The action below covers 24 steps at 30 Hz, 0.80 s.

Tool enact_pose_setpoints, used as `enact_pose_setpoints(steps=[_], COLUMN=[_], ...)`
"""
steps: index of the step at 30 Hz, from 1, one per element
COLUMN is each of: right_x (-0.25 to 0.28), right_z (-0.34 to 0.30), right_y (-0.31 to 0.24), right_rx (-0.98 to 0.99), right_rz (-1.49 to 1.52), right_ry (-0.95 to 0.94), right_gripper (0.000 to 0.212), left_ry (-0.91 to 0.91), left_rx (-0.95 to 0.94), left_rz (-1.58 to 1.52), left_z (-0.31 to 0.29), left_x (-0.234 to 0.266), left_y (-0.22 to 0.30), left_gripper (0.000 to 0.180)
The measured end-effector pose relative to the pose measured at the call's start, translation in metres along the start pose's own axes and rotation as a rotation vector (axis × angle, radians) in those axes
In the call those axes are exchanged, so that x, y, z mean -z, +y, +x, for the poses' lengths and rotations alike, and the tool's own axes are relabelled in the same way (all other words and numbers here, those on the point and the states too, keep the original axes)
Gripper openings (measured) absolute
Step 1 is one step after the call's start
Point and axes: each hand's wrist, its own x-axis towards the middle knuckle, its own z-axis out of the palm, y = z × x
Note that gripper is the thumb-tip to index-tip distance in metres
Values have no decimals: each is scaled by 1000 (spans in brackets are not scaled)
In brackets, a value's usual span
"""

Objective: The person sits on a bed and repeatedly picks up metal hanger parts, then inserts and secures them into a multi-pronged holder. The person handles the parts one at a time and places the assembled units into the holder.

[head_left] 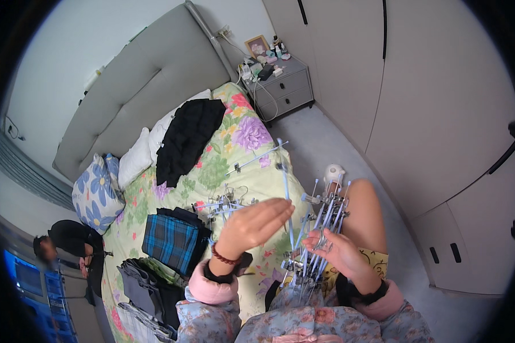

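Observation:
My left hand (pixel 252 223), with a beaded bracelet at its wrist, is closed with its fingers together at a light blue clip hanger (pixel 286 186). That hanger stands nearly upright, a dark clip near its top end. My right hand (pixel 348 257) grips the metal hooks of a bundle of blue clip hangers (pixel 328 211), which rests over my lap with its metal clips crowded together. Beyond my left hand, more clip hangers (pixel 226 201) lie in a tangle on the bed. A single hanger (pixel 257 158) lies farther up the bedspread.
Folded plaid cloth (pixel 171 235) and dark folded trousers (pixel 149 288) lie on the flowered bed (pixel 217 166). A black garment (pixel 189 134) is spread near the pillows (pixel 136 160). A nightstand (pixel 283 86) stands beyond; wardrobe doors (pixel 440 114) line the right. Another person (pixel 74 243) is at far left.

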Motion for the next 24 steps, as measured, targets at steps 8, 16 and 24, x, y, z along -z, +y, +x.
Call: enact_pose_setpoints(steps=[8, 16, 24], right_x=[-3, 4, 7], right_z=[-2, -6, -6], right_y=[-3, 1, 4], right_rx=[-2, 6, -9], right_rz=[0, 51, 68], right_ry=[-43, -42, -49], right_gripper=[46, 45, 28], left_ry=[-279, -118, -157], left_rx=[-37, 185, 525], left_rz=[-122, -398, -827], left_z=[-20, -25, -28], left_x=[-29, -66, -62], left_y=[17, 43, 53], left_gripper=[25, 33, 55])
